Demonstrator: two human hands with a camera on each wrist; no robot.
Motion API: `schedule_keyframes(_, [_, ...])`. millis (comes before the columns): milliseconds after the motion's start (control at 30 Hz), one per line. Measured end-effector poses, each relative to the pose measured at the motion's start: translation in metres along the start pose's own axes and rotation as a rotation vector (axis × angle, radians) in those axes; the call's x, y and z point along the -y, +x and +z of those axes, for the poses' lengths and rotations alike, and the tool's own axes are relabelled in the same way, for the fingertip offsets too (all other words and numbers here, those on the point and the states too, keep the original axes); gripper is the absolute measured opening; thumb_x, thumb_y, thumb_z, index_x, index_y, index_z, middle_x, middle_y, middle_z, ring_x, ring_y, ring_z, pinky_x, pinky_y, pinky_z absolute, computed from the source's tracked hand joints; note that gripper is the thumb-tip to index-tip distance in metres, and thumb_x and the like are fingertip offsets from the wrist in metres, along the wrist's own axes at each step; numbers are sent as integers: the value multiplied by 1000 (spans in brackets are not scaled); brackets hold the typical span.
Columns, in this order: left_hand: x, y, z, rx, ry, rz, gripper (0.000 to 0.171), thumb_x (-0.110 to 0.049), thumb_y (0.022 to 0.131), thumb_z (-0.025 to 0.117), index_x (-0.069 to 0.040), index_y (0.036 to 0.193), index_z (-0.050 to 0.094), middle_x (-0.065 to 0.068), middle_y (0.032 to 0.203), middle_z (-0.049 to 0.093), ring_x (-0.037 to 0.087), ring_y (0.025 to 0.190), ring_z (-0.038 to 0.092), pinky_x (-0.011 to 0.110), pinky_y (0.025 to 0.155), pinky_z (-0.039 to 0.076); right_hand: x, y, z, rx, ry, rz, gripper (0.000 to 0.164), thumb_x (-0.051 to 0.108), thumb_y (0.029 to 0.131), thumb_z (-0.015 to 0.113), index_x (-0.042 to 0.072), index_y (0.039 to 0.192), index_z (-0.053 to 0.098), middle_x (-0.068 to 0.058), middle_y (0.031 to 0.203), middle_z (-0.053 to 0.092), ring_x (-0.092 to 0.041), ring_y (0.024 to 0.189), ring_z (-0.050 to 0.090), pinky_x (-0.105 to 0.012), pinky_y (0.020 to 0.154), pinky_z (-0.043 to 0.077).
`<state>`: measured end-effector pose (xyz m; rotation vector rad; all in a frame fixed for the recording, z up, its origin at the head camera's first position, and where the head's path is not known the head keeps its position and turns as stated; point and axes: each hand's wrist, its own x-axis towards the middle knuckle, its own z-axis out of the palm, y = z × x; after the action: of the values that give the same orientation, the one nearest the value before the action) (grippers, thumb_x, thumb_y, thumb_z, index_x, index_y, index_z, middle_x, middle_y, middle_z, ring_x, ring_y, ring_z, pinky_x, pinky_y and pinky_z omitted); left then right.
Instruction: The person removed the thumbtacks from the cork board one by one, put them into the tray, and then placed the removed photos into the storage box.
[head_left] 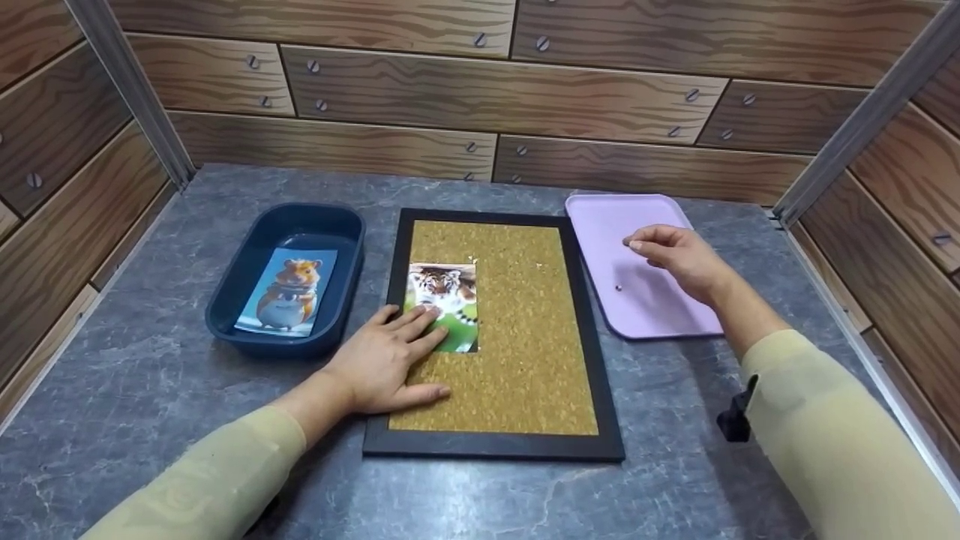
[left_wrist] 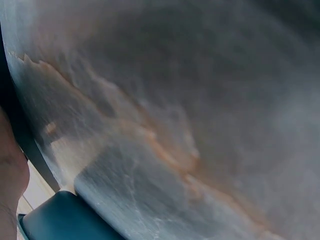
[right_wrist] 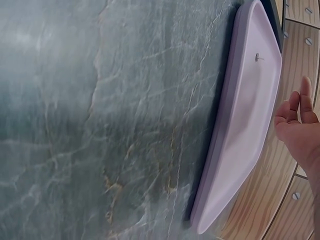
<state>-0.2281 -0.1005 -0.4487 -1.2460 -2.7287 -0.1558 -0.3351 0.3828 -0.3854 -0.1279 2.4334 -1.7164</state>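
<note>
My left hand [head_left: 382,360] lies flat with spread fingers over the lower left of a tiger photo [head_left: 450,289]. The photo rests on a cork board [head_left: 525,352] with a black frame; my fingers cover part of its lower left. Over the lilac tray [head_left: 600,217] hovers my right hand [head_left: 686,262], thumb and forefinger tips close together. I cannot tell whether a small thing is between them. Below those fingertips, a thumbtack [head_left: 619,287] lies on the tray; its pin [right_wrist: 257,57] shows in the right wrist view.
To the left of the board stands a dark blue tub [head_left: 217,315], with a hamster picture [head_left: 289,292] in it. The tray touches or nearly meets the board's right side. Wood-patterned panels [head_left: 480,90] enclose the grey marbled table [head_left: 480,499] at the back and sides.
</note>
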Motion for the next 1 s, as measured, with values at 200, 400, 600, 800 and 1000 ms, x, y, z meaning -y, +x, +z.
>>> schedule_keyframes(200, [0, 1, 0, -16, -1, 6, 91, -80, 100, 41, -11, 159, 51, 15, 165, 44, 32, 152, 42, 60, 121, 32, -4, -3, -5, -15, 14, 2, 8, 17, 106, 68, 14, 105, 75, 13, 109, 74, -4, 109, 61, -28, 101, 45])
schedule_keyframes(400, [0, 1, 1, -18, 1, 7, 91, -79, 100, 41, -11, 159, 51, 15, 164, 45, 32, 152, 42, 60, 121, 32, -10, -6, -7, -16, 14, 12, 9, 16, 106, 68, 16, 106, 77, 10, 111, 75, -4, 108, 61, -28, 101, 46])
schedule_keyframes(600, [0, 0, 1, -10, 0, 5, 91, -79, 100, 40, -12, 159, 51, 15, 165, 44, 32, 152, 42, 60, 121, 31, -17, -7, -9, -20, 9, 44, 9, 16, 106, 68, 15, 107, 77, 11, 110, 74, -6, 104, 62, -28, 97, 46])
schedule_keyframes(800, [1, -1, 0, 0, -3, 4, 90, -79, 100, 40, -12, 160, 50, 15, 165, 43, 32, 153, 41, 60, 121, 31, -23, -9, -12, -21, -1, 58, 9, 16, 106, 67, 15, 106, 77, 12, 107, 74, -3, 100, 63, -25, 94, 48])
schedule_keyframes(1000, [0, -1, 1, -7, -9, 1, 91, -79, 100, 39, -12, 160, 50, 15, 165, 44, 32, 153, 41, 60, 121, 31, -28, -12, -13, -26, -47, 34, 11, 17, 106, 69, 8, 110, 75, 11, 104, 74, -6, 99, 64, -23, 90, 49])
